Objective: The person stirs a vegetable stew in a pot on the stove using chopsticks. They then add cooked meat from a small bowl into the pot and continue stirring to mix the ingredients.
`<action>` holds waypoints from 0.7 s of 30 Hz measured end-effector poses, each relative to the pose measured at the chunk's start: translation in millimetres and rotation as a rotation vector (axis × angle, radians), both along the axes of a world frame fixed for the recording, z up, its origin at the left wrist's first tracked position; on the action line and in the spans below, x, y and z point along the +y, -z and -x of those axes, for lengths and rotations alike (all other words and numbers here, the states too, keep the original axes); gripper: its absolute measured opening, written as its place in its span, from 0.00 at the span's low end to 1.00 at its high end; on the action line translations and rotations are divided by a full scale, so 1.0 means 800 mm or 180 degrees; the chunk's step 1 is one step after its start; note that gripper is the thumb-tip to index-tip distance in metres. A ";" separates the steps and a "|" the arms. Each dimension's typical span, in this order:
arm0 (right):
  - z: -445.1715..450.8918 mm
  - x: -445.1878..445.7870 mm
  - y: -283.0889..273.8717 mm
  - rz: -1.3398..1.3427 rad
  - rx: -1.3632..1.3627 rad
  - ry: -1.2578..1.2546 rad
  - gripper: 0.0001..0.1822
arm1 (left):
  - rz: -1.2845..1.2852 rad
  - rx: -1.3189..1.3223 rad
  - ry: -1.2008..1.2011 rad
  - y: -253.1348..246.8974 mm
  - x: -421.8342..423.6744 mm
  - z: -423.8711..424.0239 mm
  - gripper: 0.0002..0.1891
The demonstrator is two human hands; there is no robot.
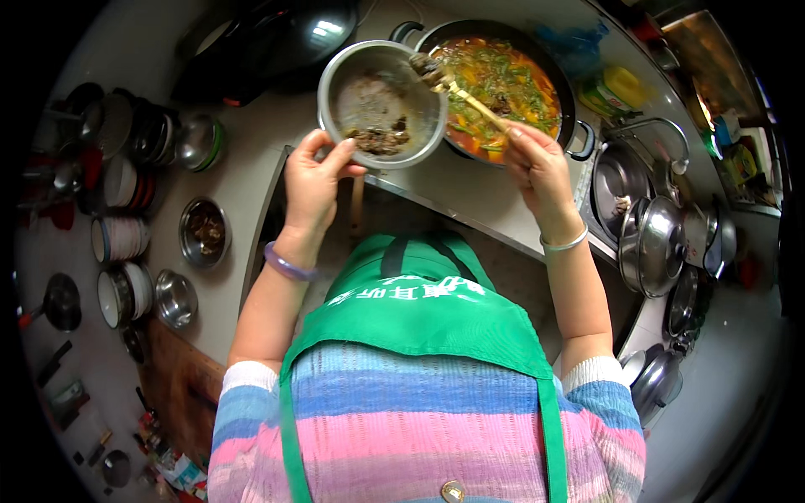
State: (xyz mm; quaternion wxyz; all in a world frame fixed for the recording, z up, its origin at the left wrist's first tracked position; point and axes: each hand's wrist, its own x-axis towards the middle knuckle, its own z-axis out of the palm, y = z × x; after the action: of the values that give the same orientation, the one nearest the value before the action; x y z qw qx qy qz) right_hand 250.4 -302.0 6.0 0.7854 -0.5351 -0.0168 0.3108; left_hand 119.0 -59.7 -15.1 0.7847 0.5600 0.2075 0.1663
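My left hand [321, 173] grips the near rim of a steel bowl [368, 94], which is tilted so its inside shows. A dark, chopped food mixture [380, 138] clings to the bowl's lower wall. In my right hand [534, 157] is a gold-coloured spoon [478, 105], its handle pinched between thumb and fingers. A dark clump of food [431, 69] sits on the spoon's head, over the gap between bowl and pan. Just right of the bowl stands a wide black two-handled pan [567, 82], full of red broth with green and orange pieces [503, 82].
On the left counter are a steel bowl of dark food [205, 231], a smaller steel bowl [176, 298] and stacked bowls [119, 239]. To the right lie a sink [619, 182] with a faucet [679, 160], a lidded steel pot [654, 245] and a yellow bottle [610, 91].
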 end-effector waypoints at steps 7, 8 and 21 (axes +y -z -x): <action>-0.059 -0.046 0.045 0.4499 -0.5386 0.0703 0.11 | -0.0045 0.0040 -0.0232 0.001 0.018 0.008 0.04; -0.062 -0.049 0.049 0.4643 -0.5371 0.0782 0.12 | -0.0058 0.0081 -0.0221 0.003 0.021 0.008 0.05; -0.009 0.028 -0.007 0.0424 -0.0654 -0.0287 0.12 | 0.0670 0.0052 -0.0451 0.008 0.033 0.033 0.02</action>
State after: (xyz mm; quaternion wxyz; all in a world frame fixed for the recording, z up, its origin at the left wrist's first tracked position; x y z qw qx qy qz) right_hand 257.4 -279.5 11.7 0.7275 -0.6138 -0.1005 0.2898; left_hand 92.9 -33.6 -21.6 0.8237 0.4597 0.2692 0.1940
